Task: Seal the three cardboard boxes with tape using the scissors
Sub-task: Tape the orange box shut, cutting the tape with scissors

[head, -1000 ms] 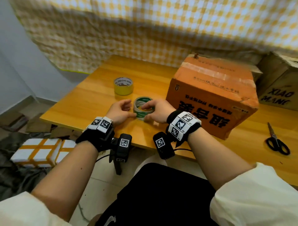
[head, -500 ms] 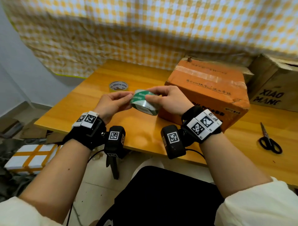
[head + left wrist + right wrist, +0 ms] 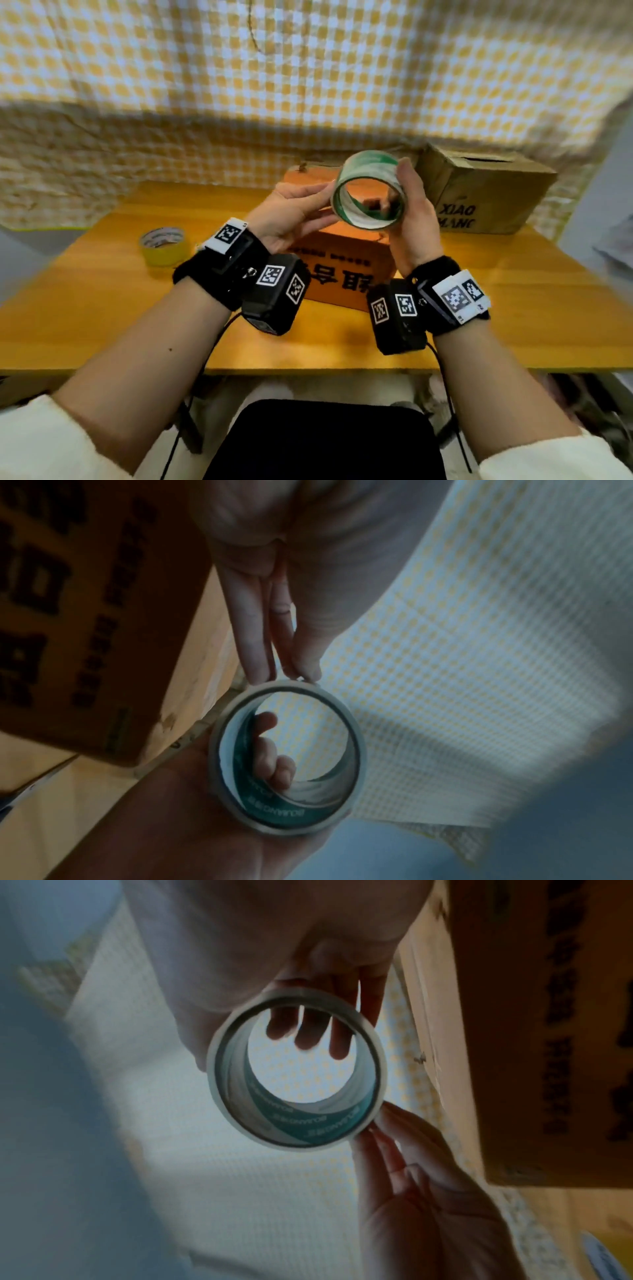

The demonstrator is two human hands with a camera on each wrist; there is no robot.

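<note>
The clear tape roll with green print (image 3: 370,162) isn't sitting on the wooden tabletop (image 3: 102,308) anymore. It got lifted up between both hands and tipped so the hole faces back. The right hand (image 3: 416,219) now wraps around it, and the left hand (image 3: 287,216) has its fingertips on the near rim.

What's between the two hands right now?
The green tape roll: the right hand grips it, the left hand touches its rim with its fingertips. All three views show it.

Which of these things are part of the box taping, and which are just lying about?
In the job: green tape roll, gripped by the right hand, touched by the left hand; orange box; brown box.
Lying about: yellow tape roll on the table; checked cloth.
</note>
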